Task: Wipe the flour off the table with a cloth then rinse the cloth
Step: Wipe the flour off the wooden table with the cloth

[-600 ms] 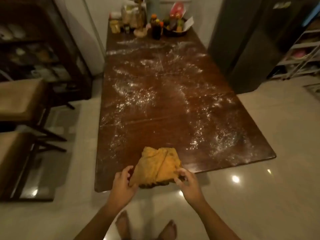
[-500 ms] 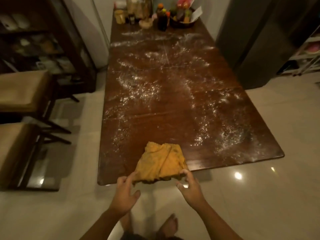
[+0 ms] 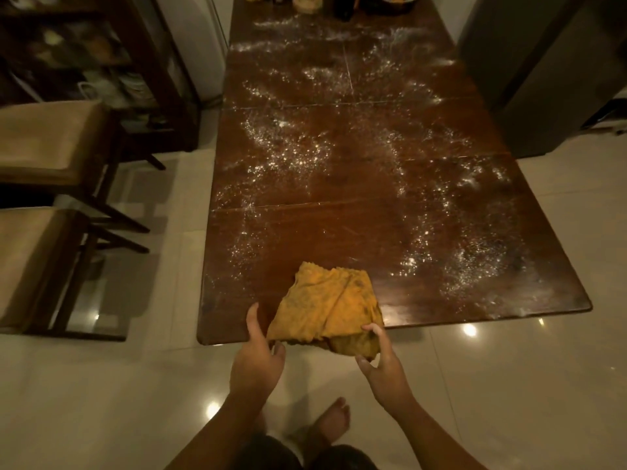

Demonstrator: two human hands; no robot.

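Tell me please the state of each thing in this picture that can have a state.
cloth, folded, lying at the table's near edge, one corner hanging over it
table, not yet wiped
flour, scattered over most of the tabletop
right hand, pinches the cloth's near right corner
left hand, at the cloth's near left corner, thumb straight; grip not clear
chairs, standing left of the table
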